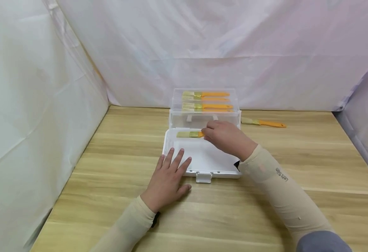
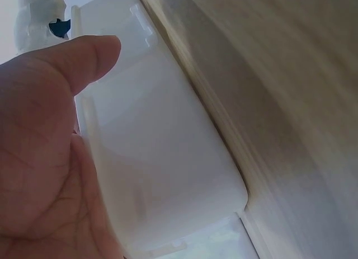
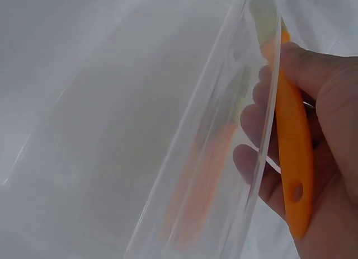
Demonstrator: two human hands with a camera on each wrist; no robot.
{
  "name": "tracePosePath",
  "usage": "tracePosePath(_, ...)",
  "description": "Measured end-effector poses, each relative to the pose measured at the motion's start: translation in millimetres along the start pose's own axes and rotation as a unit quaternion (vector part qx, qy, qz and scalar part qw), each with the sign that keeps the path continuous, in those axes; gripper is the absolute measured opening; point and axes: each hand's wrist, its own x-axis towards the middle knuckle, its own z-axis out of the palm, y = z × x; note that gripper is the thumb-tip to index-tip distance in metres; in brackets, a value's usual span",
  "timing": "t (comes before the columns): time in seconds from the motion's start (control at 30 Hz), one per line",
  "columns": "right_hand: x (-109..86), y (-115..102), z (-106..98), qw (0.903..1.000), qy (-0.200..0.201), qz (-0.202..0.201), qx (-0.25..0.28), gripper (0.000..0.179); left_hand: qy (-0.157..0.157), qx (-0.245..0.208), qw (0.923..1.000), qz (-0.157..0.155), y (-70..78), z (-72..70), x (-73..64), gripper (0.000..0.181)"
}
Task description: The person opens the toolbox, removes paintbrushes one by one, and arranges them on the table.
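A box stands open on the table, its white half [image 1: 199, 161] towards me and its clear half [image 1: 204, 122] at the back. My right hand [image 1: 226, 136] grips a flat paintbrush [image 1: 187, 134] by its orange handle, bristles to the left, over the rear of the white half. In the right wrist view the handle [image 3: 293, 147] lies along the palm, beside a clear wall. My left hand [image 1: 168, 178] has its fingers spread at the left front corner of the white half. The left wrist view shows its thumb [image 2: 95, 57] by the white side.
Several orange-handled paintbrushes [image 1: 215, 106] lie in parallel at the clear half. Another loose paintbrush [image 1: 269, 123] lies on the wooden table [image 1: 114, 150] right of the box. A latch [image 1: 204, 177] juts from the white half's front. White cloth [image 1: 209, 42] hangs behind the table.
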Motion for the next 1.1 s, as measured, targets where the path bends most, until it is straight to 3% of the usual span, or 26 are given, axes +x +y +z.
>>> tracePosePath(0.33, -0.8, 1, -5, 0.9995, 0.026, 0.001, -0.02, 0.018, 0.017, 0.007, 0.9998, 0.005, -0.6, 2.7, 0.3, 0.081)
tracePosePath(0.73, -4.3, -4, -20, 0.9974, 0.068, 0.008, -0.023, 0.012, 0.007, 0.002, 1.0, 0.003, -0.8, 2.3, 0.8, 0.083)
tracePosePath(1.1, -9.0, -10, -29, 0.9969, 0.05, 0.036, -0.05, 0.022, 0.012, 0.006, 0.9999, 0.004, -0.6, 2.9, -0.4, 0.082)
